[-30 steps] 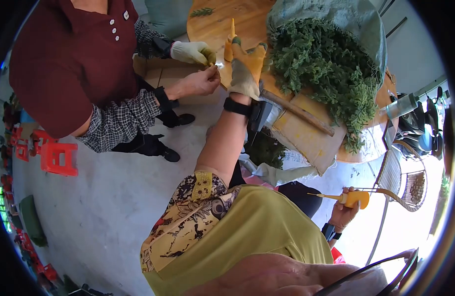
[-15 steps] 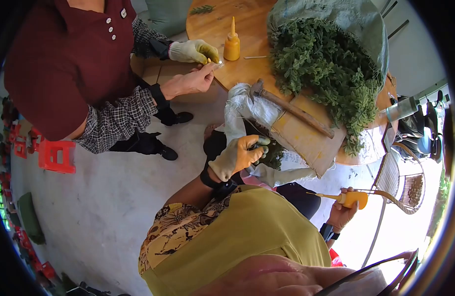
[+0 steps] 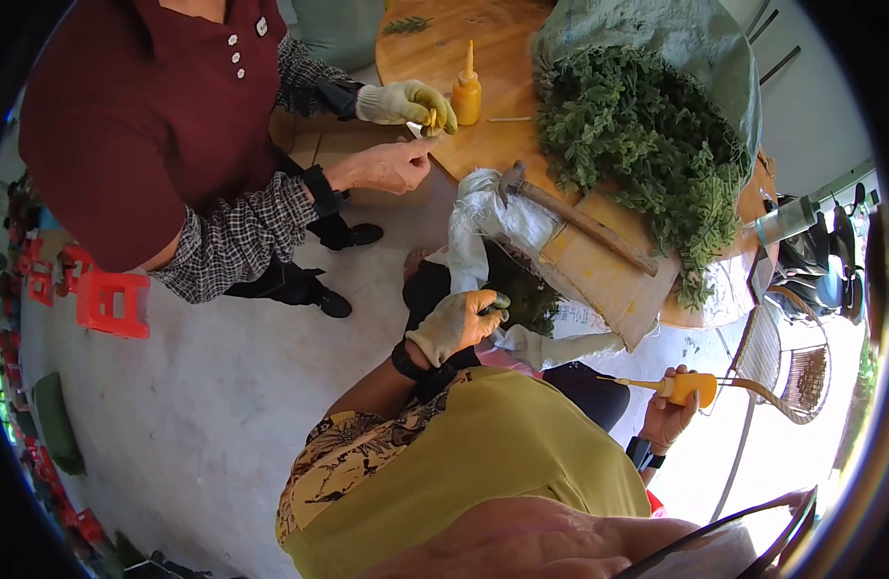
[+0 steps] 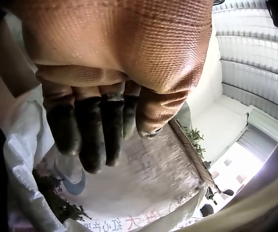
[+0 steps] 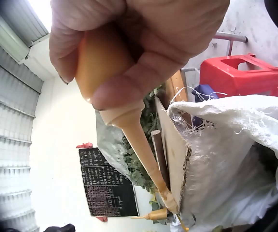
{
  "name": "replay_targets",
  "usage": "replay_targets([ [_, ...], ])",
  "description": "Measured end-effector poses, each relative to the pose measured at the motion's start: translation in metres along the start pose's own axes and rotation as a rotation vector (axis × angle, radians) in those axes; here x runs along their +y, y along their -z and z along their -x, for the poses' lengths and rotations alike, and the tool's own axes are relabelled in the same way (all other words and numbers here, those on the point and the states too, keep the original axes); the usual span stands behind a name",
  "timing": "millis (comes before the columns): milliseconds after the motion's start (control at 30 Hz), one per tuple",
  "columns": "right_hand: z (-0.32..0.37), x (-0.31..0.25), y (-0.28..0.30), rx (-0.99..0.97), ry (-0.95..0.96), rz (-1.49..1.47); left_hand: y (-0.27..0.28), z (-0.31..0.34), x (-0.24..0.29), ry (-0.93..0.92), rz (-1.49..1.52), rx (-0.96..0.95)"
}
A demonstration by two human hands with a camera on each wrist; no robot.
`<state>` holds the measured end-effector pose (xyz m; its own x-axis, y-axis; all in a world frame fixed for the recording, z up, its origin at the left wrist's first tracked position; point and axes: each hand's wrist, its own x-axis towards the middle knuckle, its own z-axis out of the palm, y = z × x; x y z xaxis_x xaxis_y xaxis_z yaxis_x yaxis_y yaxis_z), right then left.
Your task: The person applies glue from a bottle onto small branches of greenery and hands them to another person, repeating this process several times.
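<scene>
My left hand (image 3: 454, 326), in an orange-palmed glove with dark fingertips, hovers over the mouth of a white woven sack (image 3: 471, 253). Its fingers (image 4: 111, 130) hang loosely bent with nothing in them. Out to the right, my bare right hand (image 3: 668, 413) grips a yellow squeeze bottle (image 3: 693, 389). The bottle's long nozzle (image 5: 141, 145) points down past a cardboard sheet's edge in the right wrist view. Another yellow nozzle bottle (image 3: 466, 100) stands upright on the wooden table (image 3: 425, 63). Dark green sprigs (image 3: 527, 301) show inside the sack.
Opposite, a person in maroon (image 3: 97, 125) works with a gloved hand (image 3: 406, 104) and a bare hand (image 3: 391, 166) brought together. A hammer (image 3: 589, 228) lies on cardboard (image 3: 608, 280) beside heaped green foliage (image 3: 637, 145). A red stool (image 3: 113, 304) and a wicker chair (image 3: 801, 357) stand around.
My left hand has let go of the upright bottle on the table and drawn back over the sack. The right hand still holds its bottle in place.
</scene>
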<state>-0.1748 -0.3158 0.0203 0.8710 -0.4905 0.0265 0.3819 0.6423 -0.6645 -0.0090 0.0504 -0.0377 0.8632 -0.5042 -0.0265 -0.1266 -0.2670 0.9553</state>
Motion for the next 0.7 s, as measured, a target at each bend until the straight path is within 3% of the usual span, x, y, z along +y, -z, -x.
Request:
replay_targets([
  [200, 0.000, -0.002, 0.010, -0.058, -0.021, 0.040, -0.010, -0.003, -0.026, -0.034, -0.013, 0.000],
  [300, 0.000, -0.001, 0.011, -0.034, -0.024, 0.044, -0.004, -0.003, -0.010, -0.014, -0.143, -0.029],
  [700, 0.006, -0.003, 0.018, -0.031, -0.016, 0.065, -0.011, -0.005, -0.018, -0.029, -0.125, -0.045],
])
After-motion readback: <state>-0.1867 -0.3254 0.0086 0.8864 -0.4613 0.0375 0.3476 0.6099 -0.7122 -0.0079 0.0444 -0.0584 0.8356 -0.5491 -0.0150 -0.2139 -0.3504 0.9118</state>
